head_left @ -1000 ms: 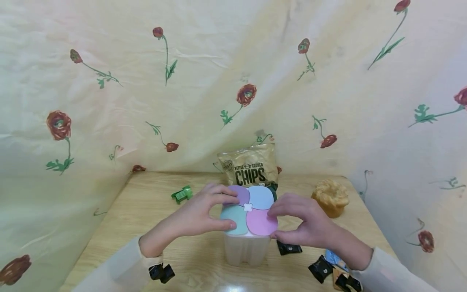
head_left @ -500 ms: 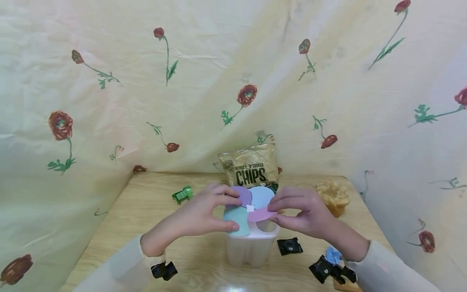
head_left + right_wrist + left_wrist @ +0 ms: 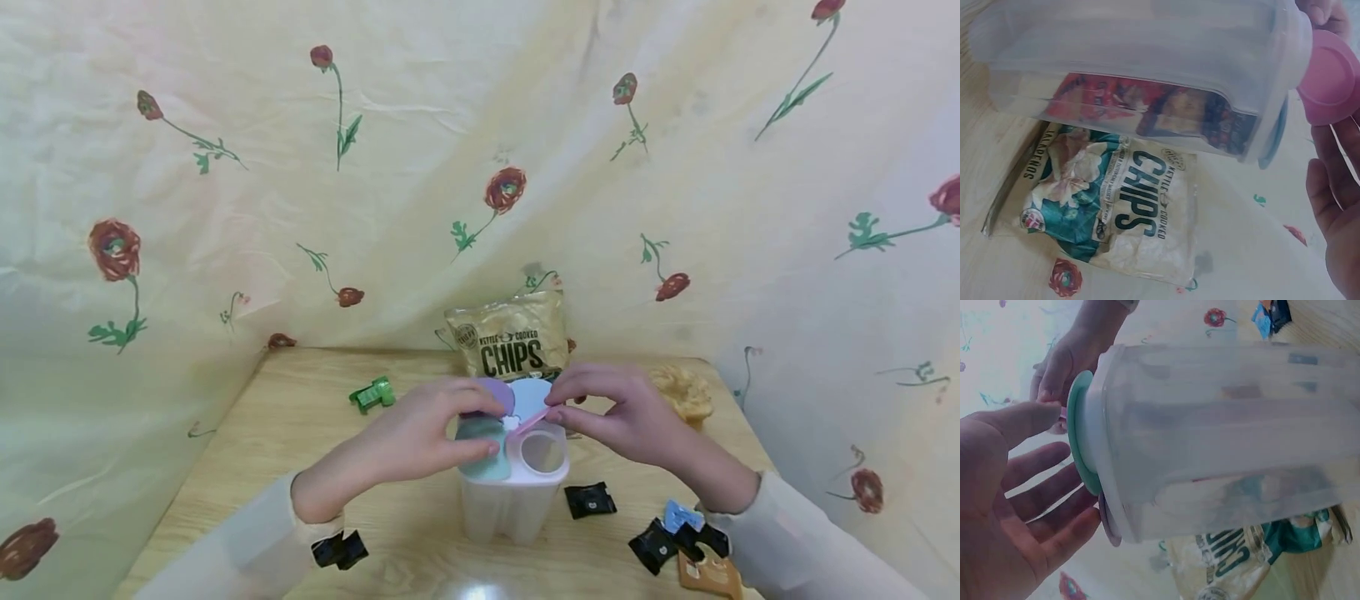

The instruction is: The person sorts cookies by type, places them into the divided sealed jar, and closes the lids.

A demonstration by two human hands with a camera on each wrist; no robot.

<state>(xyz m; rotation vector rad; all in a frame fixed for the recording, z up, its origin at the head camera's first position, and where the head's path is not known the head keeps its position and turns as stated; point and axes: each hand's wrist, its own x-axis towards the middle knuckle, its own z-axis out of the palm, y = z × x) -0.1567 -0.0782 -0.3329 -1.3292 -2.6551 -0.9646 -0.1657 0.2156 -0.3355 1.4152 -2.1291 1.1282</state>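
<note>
Table (image 3: 247,417): green object (image 3: 372,395); left hand (image 3: 427,429), fingers spread, touching mint lid (image 3: 483,432) and purple lid (image 3: 500,392); translucent container (image 3: 502,512) upright mid-table, chips bag (image 3: 513,329) behind; pink lid (image 3: 1329,78) tilted up, pinched by right hand (image 3: 622,412); pastry-like item (image 3: 682,392) beyond

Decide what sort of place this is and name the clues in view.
Most likely an indoor tabletop set up for a staged activity, though the room beyond is hidden. The signs: a flower-patterned cloth hanging behind a wood-grain table, and a chips bag on that table.
</note>
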